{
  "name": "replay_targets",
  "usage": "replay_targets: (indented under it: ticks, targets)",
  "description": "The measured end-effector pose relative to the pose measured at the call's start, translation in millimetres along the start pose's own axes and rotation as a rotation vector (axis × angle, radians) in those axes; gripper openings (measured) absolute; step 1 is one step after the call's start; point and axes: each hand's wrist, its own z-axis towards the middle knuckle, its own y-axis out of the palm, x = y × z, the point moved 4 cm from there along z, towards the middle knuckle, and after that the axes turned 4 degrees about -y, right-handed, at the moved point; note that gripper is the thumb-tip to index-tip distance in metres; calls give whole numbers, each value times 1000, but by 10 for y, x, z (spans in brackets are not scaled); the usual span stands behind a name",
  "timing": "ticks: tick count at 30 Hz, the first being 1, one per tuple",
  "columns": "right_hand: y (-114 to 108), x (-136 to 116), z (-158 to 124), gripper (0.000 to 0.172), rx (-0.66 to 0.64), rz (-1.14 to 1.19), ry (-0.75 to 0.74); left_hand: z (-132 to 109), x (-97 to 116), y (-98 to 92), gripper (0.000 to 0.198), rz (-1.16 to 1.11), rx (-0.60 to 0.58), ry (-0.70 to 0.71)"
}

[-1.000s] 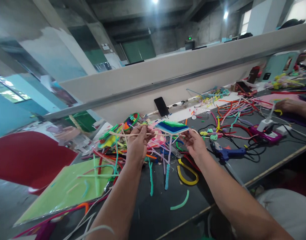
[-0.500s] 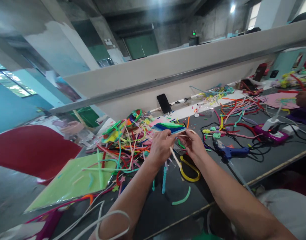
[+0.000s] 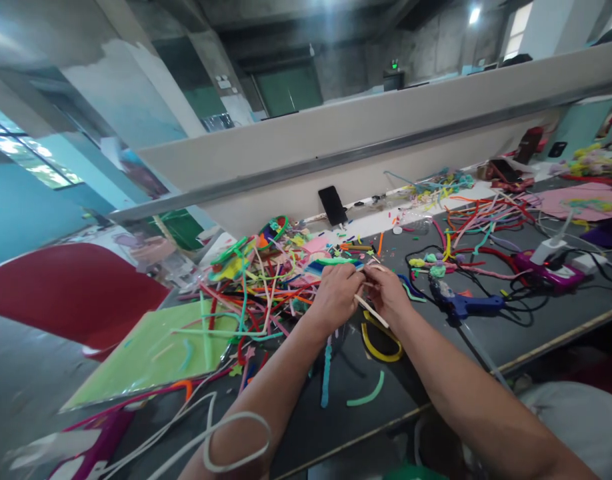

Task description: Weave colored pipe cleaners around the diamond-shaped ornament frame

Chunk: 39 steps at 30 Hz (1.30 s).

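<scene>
My left hand (image 3: 339, 293) is closed on a flat blue-and-green striped piece (image 3: 316, 267), which looks built from pipe cleaners laid side by side. Close against it, my right hand (image 3: 386, 290) pinches a cream pipe cleaner (image 3: 372, 311), whose loose end slants down toward my right wrist. The fingertips of both hands meet at the piece's right end and hide most of that contact. Beneath my hands lies a curved yellow pipe cleaner (image 3: 381, 357). A blue strip (image 3: 327, 373) and a mint-green strip (image 3: 367, 393) rest nearer the table edge.
A tangle of coloured pipe cleaners (image 3: 256, 287) spreads left of my hands, beside a green sheet in plastic (image 3: 156, 353). On the right lie a blue glue gun (image 3: 469, 305) and a purple power strip (image 3: 551, 273) with cables. A phone (image 3: 332, 205) leans on the low partition.
The striped piece has turned and sits lower behind my left hand, showing less of itself. The cream pipe cleaner's loose end has swung rightward. The view has shifted slightly.
</scene>
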Motion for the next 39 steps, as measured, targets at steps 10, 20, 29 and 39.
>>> replay_targets:
  ticks: [10, 20, 29, 39]
  targets:
    - [-261, 115, 149, 10, 43, -305, 169, 30, -329, 98, 14, -793, 168, -350]
    - [70, -411, -206, 41, 90, -1344, -905, 20, -425, 267, 17, -1028, 39, -454]
    - [77, -198, -78, 14, -141, -936, -645, 19, -389, 313, 15, -916, -20, -372]
    - [-32, -139, -76, 14, -16, -695, -381, 8, -435, 87, 27, -683, -92, -247]
